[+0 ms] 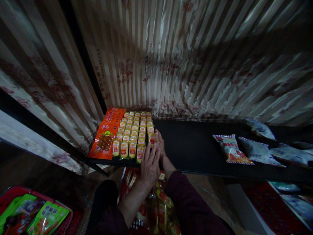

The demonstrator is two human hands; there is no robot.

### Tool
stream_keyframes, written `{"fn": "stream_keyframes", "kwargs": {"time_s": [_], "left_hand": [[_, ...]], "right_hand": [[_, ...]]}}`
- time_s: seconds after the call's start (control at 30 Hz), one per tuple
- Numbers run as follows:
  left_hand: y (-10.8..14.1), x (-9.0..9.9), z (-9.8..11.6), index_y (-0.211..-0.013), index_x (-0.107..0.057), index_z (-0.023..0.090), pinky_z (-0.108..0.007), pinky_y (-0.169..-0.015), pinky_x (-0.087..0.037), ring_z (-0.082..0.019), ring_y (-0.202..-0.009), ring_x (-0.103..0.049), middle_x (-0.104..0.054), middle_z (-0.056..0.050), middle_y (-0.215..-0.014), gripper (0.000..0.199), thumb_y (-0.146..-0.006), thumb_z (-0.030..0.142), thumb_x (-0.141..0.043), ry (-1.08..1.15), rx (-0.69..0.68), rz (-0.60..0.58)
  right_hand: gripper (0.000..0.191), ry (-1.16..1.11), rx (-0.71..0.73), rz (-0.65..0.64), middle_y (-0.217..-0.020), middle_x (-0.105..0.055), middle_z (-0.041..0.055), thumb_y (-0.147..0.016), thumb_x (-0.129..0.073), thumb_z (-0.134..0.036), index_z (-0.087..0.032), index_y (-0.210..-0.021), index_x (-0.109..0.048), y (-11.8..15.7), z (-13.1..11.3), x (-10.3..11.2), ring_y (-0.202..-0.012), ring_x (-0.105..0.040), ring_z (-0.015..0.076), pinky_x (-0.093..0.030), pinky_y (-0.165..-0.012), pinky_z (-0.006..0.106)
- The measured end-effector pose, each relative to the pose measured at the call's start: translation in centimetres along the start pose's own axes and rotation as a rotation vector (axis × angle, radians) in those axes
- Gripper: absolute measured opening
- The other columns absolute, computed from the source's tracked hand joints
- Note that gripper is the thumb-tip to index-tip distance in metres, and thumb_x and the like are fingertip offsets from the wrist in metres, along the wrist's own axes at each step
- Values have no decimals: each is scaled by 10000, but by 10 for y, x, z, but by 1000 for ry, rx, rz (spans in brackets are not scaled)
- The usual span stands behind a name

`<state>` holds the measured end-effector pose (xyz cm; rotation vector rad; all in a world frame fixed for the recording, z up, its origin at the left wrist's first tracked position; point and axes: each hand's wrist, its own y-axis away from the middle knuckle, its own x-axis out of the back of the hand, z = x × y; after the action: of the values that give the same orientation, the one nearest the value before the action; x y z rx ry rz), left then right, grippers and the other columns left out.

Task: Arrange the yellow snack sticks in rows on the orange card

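Note:
My left hand (pixel 151 163) reaches to the front right corner of a block of small yellow wrapped snack cakes (pixel 132 148), its fingers stretched out. Close against it, my right hand (pixel 160 147) lies along the right side of the block, fingers extended beside a wrapped cake (pixel 151 138). My fingers partly cover the front of that right-hand column. The cakes stand in several rows on a black shelf (pixel 186 143). To their left lie overlapping orange snack packets (pixel 104 138).
Below my arms is a red basket (pixel 123 182) with more wrapped cakes. Another red basket (pixel 69 215) at lower left holds green packets (pixel 49 217). Chip bags (pixel 232 150) lie on the shelf's right part. A striped curtain (pixel 171 65) hangs behind, and a dark post (pixel 83 55) rises at left.

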<state>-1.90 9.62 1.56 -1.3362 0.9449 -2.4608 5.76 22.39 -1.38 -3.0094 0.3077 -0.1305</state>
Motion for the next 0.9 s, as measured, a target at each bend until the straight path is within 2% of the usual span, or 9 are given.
{"fn": "stream_keyframes", "kwargs": {"time_s": [0.13, 0.23, 0.4, 0.57, 0.9], "left_hand": [[-26, 23, -13, -1416, -434, 183, -548, -1188, -181, -299, -1472, -59, -268, -84, -1563, 541, -878, 221, -455, -253, 160, -110], [-48, 28, -23, -1455, -375, 208, -547, -1189, -155, -304, -1473, -63, -233, -79, -1576, 606, -868, 306, -488, -309, 162, -184], [-70, 29, -37, -1433, -426, 208, -518, -1191, -147, -308, -1466, -124, -297, -73, -1555, 573, -886, 379, -445, -325, 219, -243], [-77, 24, -49, -1406, -472, 192, -511, -1184, -158, -323, -1450, -184, -350, -96, -1528, 541, -902, 379, -415, -316, 275, -310], [-79, 19, -57, -1407, -470, 213, -527, -1177, -166, -325, -1447, -194, -377, -97, -1511, 508, -924, 344, -383, -292, 266, -329]], "right_hand": [[688, 101, -3, 43, -1367, -559, 90, -853, -349, -672, -192, -1301, -554, -2, -5, -5, -1289, -482, 241, -312, -1132, 414], [704, 86, -3, 15, -1349, -579, 70, -842, -347, -696, -212, -1313, -546, -5, -5, -10, -1268, -506, 233, -327, -1126, 404], [735, 70, 19, 27, -1378, -553, 80, -846, -320, -709, -195, -1322, -543, -4, -9, -16, -1303, -474, 233, -304, -1143, 400], [833, 37, -10, 47, -1424, -494, 139, -839, -275, -727, -117, -1366, -487, 1, -12, -24, -1329, -443, 249, -290, -1147, 417], [829, 16, -42, 83, -1477, -425, 134, -851, -242, -707, -122, -1410, -418, 0, -5, -35, -1375, -378, 229, -230, -1170, 391]]}}
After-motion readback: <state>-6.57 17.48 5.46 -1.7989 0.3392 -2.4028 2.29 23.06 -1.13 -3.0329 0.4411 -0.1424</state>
